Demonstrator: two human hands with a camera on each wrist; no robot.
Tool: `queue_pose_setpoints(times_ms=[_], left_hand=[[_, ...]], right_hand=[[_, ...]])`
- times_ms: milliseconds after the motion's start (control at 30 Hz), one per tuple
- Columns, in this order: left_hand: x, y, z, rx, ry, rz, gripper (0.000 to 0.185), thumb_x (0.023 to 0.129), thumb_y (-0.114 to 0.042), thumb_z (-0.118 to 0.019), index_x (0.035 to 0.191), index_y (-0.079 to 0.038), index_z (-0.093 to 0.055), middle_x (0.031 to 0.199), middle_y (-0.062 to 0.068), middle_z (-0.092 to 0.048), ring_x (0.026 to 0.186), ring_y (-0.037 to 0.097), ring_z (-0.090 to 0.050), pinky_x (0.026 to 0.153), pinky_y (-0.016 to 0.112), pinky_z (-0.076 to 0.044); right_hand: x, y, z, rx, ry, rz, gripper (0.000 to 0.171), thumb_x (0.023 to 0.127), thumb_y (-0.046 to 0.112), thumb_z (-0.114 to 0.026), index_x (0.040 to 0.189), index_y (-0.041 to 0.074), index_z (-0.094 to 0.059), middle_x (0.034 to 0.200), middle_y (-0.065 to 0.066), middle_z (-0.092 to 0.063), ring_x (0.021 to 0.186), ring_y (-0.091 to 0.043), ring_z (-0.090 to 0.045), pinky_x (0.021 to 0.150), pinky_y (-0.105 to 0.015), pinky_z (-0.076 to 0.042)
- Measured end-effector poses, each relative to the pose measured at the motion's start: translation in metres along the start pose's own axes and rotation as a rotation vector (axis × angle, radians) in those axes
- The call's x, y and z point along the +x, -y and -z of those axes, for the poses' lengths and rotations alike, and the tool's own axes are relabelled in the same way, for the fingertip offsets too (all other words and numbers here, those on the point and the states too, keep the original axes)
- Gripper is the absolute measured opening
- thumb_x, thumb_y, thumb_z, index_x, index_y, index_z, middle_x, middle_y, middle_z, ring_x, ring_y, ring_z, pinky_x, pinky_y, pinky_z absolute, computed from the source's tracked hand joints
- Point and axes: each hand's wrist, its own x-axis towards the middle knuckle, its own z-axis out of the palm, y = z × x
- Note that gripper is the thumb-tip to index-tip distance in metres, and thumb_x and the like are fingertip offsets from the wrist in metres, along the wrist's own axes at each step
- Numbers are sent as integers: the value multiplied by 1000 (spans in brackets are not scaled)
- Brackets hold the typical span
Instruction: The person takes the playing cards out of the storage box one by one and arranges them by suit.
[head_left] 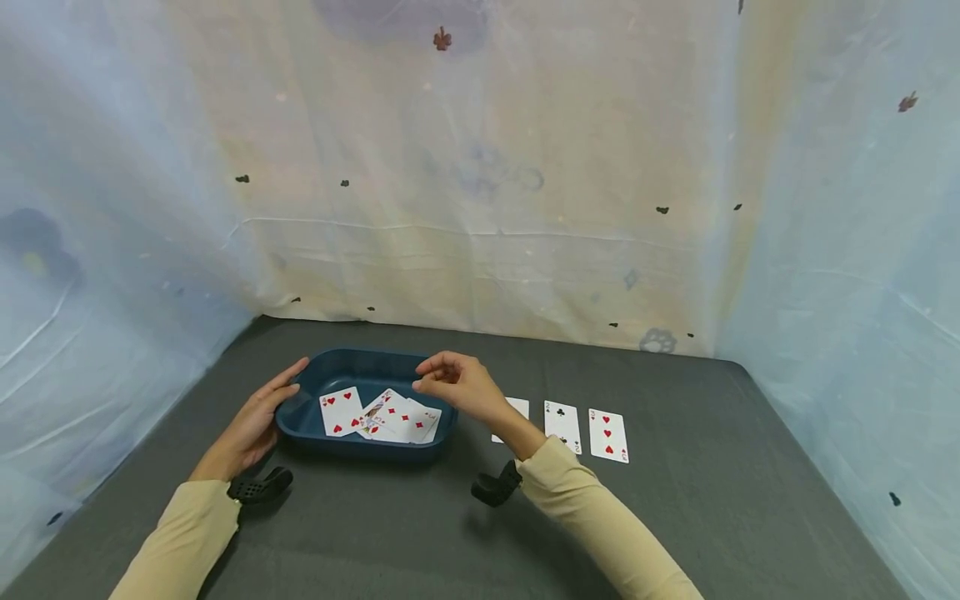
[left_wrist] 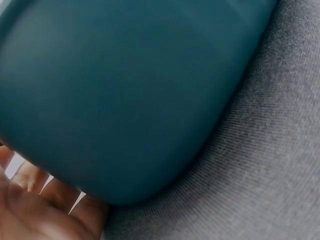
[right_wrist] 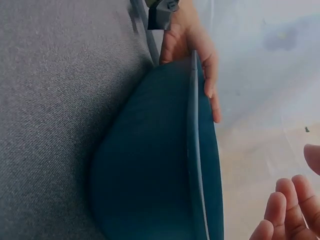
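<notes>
Holding blue tray (head_left: 360,450), L-centre of frame: L hand (head_left: 251,429) at its L end, thumb + fingers pinching rim; L wrist view (lower L) has fingertips against outer wall. R hand (head_left: 462,387), approx. mid-frame, is over tray's R end; fingers loosely bent, thumb + fingertips spread apart. R wrist view (lower R): same fingers, clear of rim.

Tray contents: heart card (head_left: 340,410) on L, face card (head_left: 372,417) partly covered, diamond card (head_left: 397,419) to R; overlapping.

R of tray, on grey table (head_left: 375,533): row of 3: white card (head_left: 519,407) mostly behind R forearm (value unreadable), 2 of clubs (head_left: 561,423), 3 of hearts (head_left: 609,435). Patterned sheet (head_left: 487,167) fills upper frame.
</notes>
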Motion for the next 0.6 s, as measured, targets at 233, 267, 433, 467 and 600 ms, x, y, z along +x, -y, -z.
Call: queue_pose_setpoints(times_ms=[233,267,433,467,600], left_hand=[[-1,-1,1,-11,1,9,55,107,-28,-37,157,-25,-13,159,8,19,122,13,-46,85,28,-50],[-1,-1,1,-14,-2,12,55,107,-28,-38,157,-26,-14,159,8,19,122,15,-46,86,28,-50],[0,-2,0,-11,-7,25,55,107,-28,-38,157,-28,-15,160,6,18,127,19,-41,87,28,-49],[0,-2,0,-8,-5,22,55,107,-28,-38,157,-27,-15,159,6,19,127,18,-41,86,28,-49],[0,-1,1,-18,7,12,56,107,-27,-37,157,-24,-12,159,8,20,120,15,-48,84,28,-50]], right_hand=[[12,-2,-8,-42,23,-26,25,88,24,-74,108,11,-67,95,-2,-67,90,-24,-62,78,-35,-50],[13,-1,-9,-49,25,-26,25,88,24,-74,108,11,-67,94,-2,-67,90,-24,-62,77,-33,-50],[20,-1,-14,-86,29,-41,24,87,23,-74,107,11,-68,93,-1,-66,85,-16,-60,74,-28,-48],[21,-1,-15,-95,30,-46,25,87,23,-75,107,11,-68,92,0,-66,84,-14,-60,74,-28,-48],[26,-1,-19,-120,30,-67,25,86,22,-75,107,10,-68,91,2,-65,83,-12,-59,74,-28,-47]])
